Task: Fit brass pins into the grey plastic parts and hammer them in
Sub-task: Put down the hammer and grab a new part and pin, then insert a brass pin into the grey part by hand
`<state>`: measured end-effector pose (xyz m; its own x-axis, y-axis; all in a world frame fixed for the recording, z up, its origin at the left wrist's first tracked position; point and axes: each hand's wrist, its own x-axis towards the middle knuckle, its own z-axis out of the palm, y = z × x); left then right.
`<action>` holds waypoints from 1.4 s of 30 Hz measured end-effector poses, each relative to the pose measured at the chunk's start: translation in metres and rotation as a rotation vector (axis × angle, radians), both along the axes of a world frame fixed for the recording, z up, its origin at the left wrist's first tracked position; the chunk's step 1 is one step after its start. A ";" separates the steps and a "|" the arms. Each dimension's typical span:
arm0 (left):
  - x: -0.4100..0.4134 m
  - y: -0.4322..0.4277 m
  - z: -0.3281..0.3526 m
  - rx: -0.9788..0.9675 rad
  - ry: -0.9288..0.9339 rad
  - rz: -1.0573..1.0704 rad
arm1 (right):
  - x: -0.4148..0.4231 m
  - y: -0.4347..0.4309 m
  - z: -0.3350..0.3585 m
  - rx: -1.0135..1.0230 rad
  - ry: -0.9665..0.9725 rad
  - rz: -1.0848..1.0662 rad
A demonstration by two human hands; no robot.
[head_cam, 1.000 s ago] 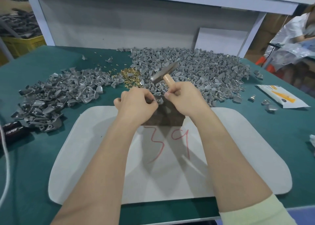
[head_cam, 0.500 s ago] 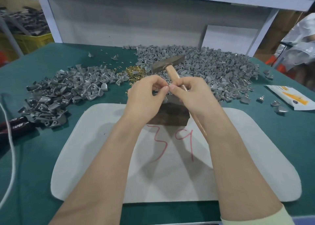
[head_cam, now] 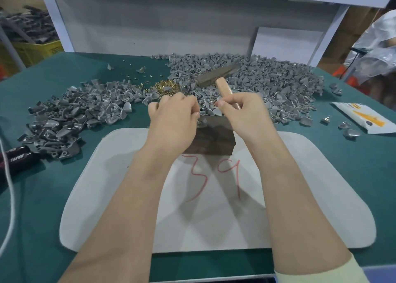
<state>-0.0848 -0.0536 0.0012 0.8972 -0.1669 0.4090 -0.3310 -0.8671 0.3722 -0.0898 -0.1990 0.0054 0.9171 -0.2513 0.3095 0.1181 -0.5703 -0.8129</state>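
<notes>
Bare forearms (head_cam: 137, 197), pale cream sleeve (head_cam: 325, 272) (cuff only) on the right arm

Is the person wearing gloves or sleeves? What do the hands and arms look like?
No gloves: the left hand and right hand are bare, with no rings or watch showing. A pale cream sleeve covers the right arm near the elbow. The left arm is bare as far as visible.
</notes>
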 end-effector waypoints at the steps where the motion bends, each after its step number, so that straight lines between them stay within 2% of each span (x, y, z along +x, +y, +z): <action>1: 0.000 -0.002 0.000 0.023 -0.005 -0.009 | -0.001 -0.001 0.000 -0.014 -0.006 -0.003; 6: 0.000 -0.008 -0.002 0.058 0.024 -0.046 | -0.004 0.004 0.003 -0.087 0.011 0.008; 11: -0.001 -0.010 -0.002 0.028 0.075 -0.059 | -0.006 0.012 0.000 -0.308 0.094 -0.015; 15: -0.001 -0.011 -0.005 0.011 0.071 -0.069 | -0.009 0.014 0.000 -0.427 0.169 0.052; 20: -0.002 -0.010 -0.006 -0.038 0.081 -0.102 | -0.010 0.018 0.001 -0.470 0.173 0.076; 26: 0.000 -0.005 -0.005 -0.166 0.083 -0.100 | -0.009 0.017 0.000 -0.467 0.175 0.074; 36: 0.009 0.002 -0.007 -0.599 0.096 0.050 | -0.006 -0.001 -0.001 -0.293 0.166 0.029; 42: 0.010 0.001 -0.012 -0.618 0.130 0.045 | 0.000 -0.020 -0.004 -0.273 0.204 -0.106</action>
<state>-0.0744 -0.0524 -0.0105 0.9465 0.1046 0.3053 -0.2176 -0.4915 0.8432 -0.0900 -0.2193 0.0019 0.9402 -0.2816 0.1916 -0.1024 -0.7702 -0.6295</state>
